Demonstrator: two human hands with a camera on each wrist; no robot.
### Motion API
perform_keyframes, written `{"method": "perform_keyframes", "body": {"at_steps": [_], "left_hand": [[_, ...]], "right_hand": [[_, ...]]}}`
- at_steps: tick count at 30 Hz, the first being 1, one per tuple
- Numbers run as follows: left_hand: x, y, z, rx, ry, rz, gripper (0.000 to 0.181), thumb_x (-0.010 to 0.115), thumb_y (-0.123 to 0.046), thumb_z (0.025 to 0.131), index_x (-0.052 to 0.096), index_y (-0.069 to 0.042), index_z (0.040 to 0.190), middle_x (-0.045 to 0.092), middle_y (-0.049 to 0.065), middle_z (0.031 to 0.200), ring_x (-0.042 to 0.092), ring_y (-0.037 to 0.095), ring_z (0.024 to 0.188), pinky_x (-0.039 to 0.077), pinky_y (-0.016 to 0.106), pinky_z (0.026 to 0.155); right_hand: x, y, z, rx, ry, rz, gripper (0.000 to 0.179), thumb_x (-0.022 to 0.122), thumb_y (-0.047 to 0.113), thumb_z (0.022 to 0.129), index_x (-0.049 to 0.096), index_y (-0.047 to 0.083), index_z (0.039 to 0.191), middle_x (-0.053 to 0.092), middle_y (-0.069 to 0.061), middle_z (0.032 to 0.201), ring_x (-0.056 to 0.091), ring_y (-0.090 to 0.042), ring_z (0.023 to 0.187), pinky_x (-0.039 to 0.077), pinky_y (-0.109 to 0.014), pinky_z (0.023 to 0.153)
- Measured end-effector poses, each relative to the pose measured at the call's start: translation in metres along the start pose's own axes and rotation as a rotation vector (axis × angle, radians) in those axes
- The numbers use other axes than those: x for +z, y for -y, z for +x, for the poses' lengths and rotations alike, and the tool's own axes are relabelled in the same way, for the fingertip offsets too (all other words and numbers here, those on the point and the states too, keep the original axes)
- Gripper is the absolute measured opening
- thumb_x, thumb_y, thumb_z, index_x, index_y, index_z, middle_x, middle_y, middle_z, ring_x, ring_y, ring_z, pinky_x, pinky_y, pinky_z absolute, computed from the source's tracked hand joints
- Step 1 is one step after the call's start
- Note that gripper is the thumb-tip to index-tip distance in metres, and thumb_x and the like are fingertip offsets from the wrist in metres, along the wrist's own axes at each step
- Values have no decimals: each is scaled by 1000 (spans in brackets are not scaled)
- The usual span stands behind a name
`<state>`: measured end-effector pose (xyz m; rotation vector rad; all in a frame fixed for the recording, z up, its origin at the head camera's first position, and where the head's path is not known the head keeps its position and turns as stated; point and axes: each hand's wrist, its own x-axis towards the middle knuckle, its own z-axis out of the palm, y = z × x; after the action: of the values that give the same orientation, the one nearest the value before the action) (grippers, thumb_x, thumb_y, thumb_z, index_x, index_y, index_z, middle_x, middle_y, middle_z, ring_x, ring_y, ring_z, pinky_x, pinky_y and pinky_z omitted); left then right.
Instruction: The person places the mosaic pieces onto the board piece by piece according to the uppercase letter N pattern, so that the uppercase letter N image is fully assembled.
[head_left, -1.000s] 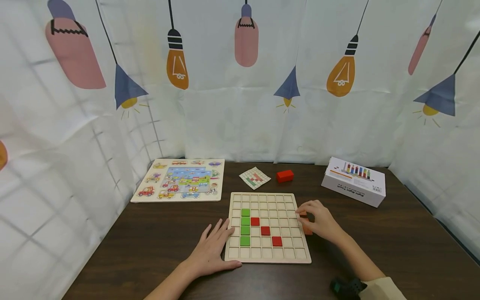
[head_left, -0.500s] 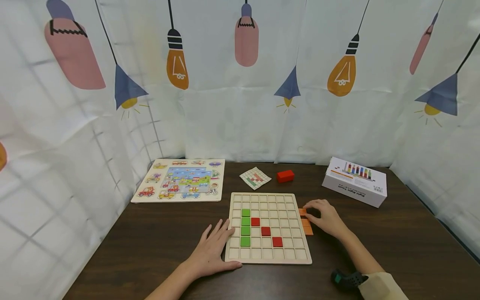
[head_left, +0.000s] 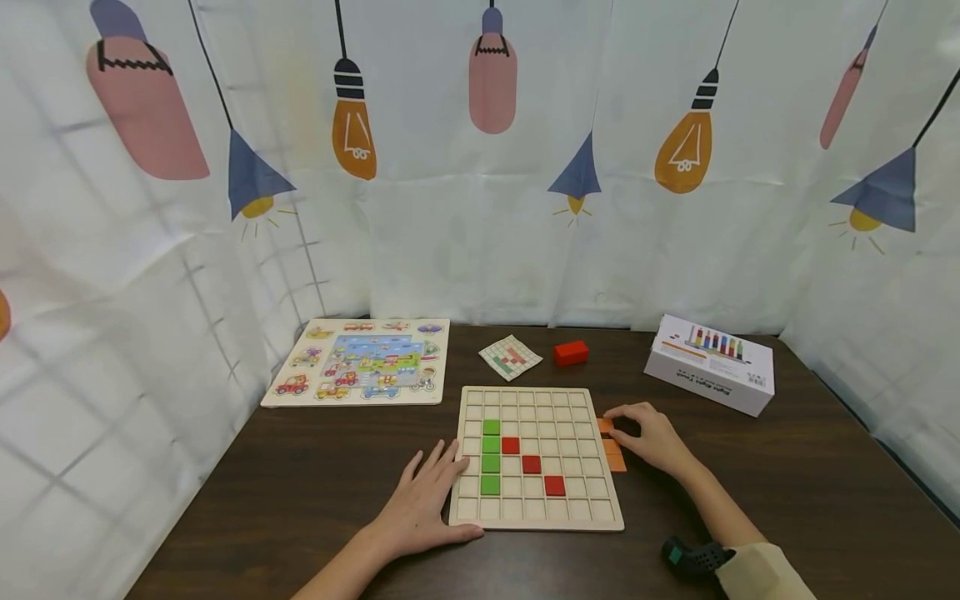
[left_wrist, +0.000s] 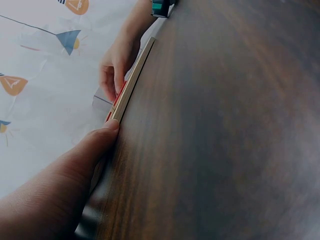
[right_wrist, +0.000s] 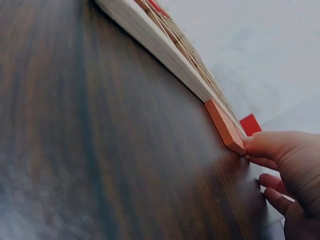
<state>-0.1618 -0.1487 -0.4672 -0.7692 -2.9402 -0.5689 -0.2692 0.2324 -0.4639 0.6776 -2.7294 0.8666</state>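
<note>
A square-celled wooden grid board (head_left: pixel 525 514) lies flat on the dark table. Several green tiles (head_left: pixel 491 463) form a column on it, with red tiles (head_left: pixel 531 464) stepping diagonally down to the right. My left hand (head_left: pixel 423 500) rests along the board's left edge, fingers spread, its thumb at the near corner; the left wrist view shows that thumb against the edge. Beside the right edge, my right hand (head_left: pixel 651 437) pinches at the farther orange tile (head_left: pixel 604 425), which its fingertips partly cover. Nearer orange tiles (head_left: pixel 614 456) lie by that edge, one also seen in the right wrist view.
Behind the board lie a small pattern card (head_left: pixel 510 357) and a red block (head_left: pixel 571 352). A picture puzzle board (head_left: pixel 356 362) is at the back left, a white box (head_left: pixel 708 364) at the back right. Printed curtains (head_left: pixel 480 242) enclose the table (head_left: pixel 300 475).
My right hand has drawn back slightly to the right from the board's edge, uncovering more of the orange tiles, then stayed nearly still. My left hand keeps its place.
</note>
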Motion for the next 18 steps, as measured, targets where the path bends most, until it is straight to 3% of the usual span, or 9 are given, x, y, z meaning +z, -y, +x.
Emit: {"method": "perform_keyframes", "body": {"at_steps": [18], "left_hand": [[-1, -1, 0, -5, -9, 4, 94, 48, -77, 71, 38, -13, 139, 20, 10, 150, 16, 30, 137, 11, 56, 103]], "right_hand": [[0, 1, 2, -87, -41, -60, 18, 73, 7, 77, 70, 11, 94, 67, -1, 95, 54, -20, 88, 46, -42, 76]]}}
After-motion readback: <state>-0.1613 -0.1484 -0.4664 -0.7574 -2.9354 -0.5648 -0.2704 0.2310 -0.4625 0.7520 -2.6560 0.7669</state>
